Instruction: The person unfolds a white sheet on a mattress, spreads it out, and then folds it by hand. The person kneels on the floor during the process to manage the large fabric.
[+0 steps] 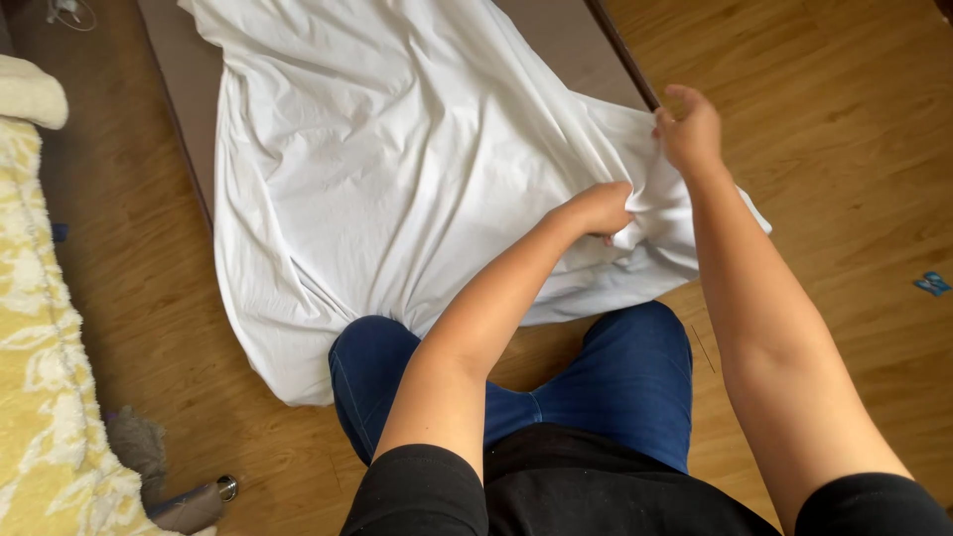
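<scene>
Floor (844, 149): warm wooden boards fill the view; the person kneels on them in blue trousers (615, 372) and a black top.
White sheet (377, 169): a large, creased cloth spread over a flat brown-grey panel and spilling off its near edge onto the floor, where the loose hem lies just in front of the person's knees. Its right side is gathered into a bunch at the panel's right edge.
Brown-grey panel (184, 79): lies flat on the floor and shows bare along its left edge and at its far right corner; it may be a low mattress or a board, the view does not settle which.
Yellow blanket (40, 347): fuzzy, patterned in cream, along the left edge of the view, well apart from the sheet.
Left hand (599, 208): fingers curled tight into the bunched cloth, holding a fold of the sheet.
Right hand (687, 129): just beyond the left, pinching the sheet's edge between thumb and fingers at the panel's right edge.
Small blue object (932, 284): on the floor at far right, too small to identify.
</scene>
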